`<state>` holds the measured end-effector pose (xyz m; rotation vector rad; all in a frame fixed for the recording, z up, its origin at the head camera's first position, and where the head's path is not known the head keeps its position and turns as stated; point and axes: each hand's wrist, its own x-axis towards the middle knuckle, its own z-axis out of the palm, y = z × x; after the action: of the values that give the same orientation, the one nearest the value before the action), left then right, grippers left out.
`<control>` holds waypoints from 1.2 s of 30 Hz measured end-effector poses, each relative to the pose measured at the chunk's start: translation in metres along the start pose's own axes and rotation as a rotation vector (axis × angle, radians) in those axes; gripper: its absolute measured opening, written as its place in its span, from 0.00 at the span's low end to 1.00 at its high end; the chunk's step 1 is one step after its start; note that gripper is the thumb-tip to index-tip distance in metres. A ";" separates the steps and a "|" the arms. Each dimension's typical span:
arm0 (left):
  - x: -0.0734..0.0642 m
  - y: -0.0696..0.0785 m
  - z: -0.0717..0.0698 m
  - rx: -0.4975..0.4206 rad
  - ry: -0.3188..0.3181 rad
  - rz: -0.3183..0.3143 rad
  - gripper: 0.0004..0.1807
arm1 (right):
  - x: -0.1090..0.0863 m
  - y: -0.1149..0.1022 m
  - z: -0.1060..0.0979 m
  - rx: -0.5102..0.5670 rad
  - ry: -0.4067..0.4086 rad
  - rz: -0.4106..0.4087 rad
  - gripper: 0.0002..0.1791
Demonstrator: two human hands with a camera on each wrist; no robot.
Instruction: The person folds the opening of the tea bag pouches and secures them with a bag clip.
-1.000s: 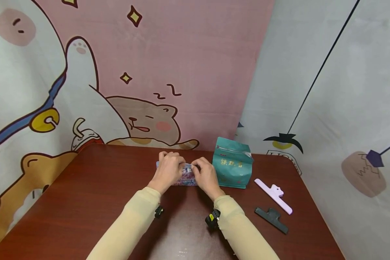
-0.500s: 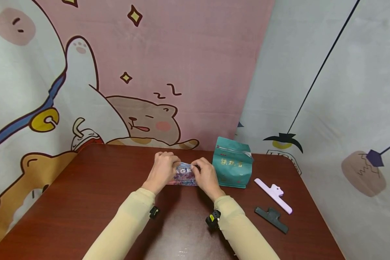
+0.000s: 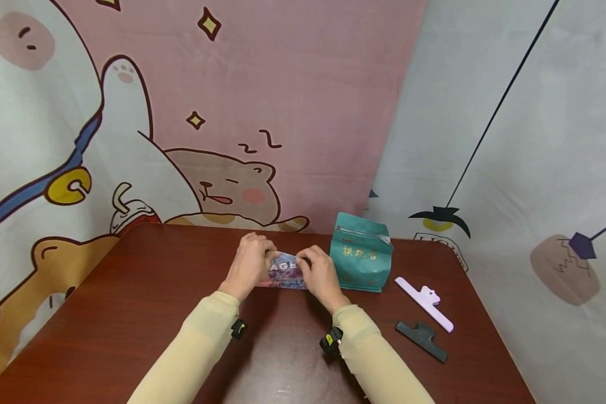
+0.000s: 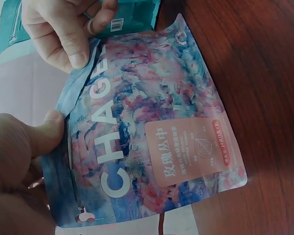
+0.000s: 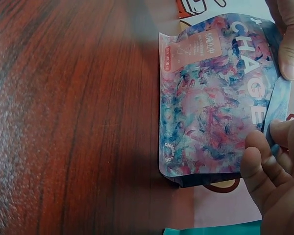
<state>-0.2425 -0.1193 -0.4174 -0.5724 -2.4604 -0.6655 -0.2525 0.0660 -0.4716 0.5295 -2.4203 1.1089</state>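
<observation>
A pouch point(image 3: 285, 272) with a pink, blue and purple pattern and the letters CHAGE stands on the table between both hands. Its top strip looks folded over in the left wrist view, where the pouch point(image 4: 152, 112) shows a pink label. My left hand point(image 3: 249, 264) pinches the top edge near the pouch's left end, thumb on the front. At the right end, my right hand point(image 3: 320, 275) pinches the same edge between thumb and fingers. The right wrist view shows the pouch point(image 5: 210, 98) with both thumbs on its top strip.
Just right of my right hand stands a teal pouch point(image 3: 361, 255) with gold characters. Farther right lie a lilac bag clip point(image 3: 425, 303) and a black bag clip point(image 3: 422, 341) on the brown table point(image 3: 146, 314). A printed cloth point(image 3: 313, 112) hangs behind the table.
My left hand has slid left along the pouch's top edge, uncovering more of the lettering. My right hand has stayed at its end.
</observation>
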 end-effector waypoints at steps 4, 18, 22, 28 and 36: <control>0.000 -0.001 0.001 0.020 0.002 -0.019 0.03 | 0.000 0.001 0.001 0.001 0.016 -0.001 0.02; 0.001 0.003 0.001 0.050 0.011 -0.067 0.04 | 0.000 0.000 -0.001 -0.001 -0.001 0.006 0.03; -0.002 0.003 0.003 0.055 0.001 -0.071 0.04 | -0.002 0.000 -0.003 0.028 -0.001 -0.002 0.03; -0.007 -0.001 0.010 0.101 0.013 -0.053 0.04 | -0.004 0.001 -0.004 0.050 -0.007 0.015 0.07; -0.010 -0.003 0.013 0.072 0.047 -0.078 0.09 | -0.005 0.001 -0.005 0.056 -0.025 0.039 0.08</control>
<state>-0.2416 -0.1174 -0.4335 -0.4306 -2.4615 -0.6115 -0.2480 0.0714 -0.4717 0.5193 -2.4364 1.1963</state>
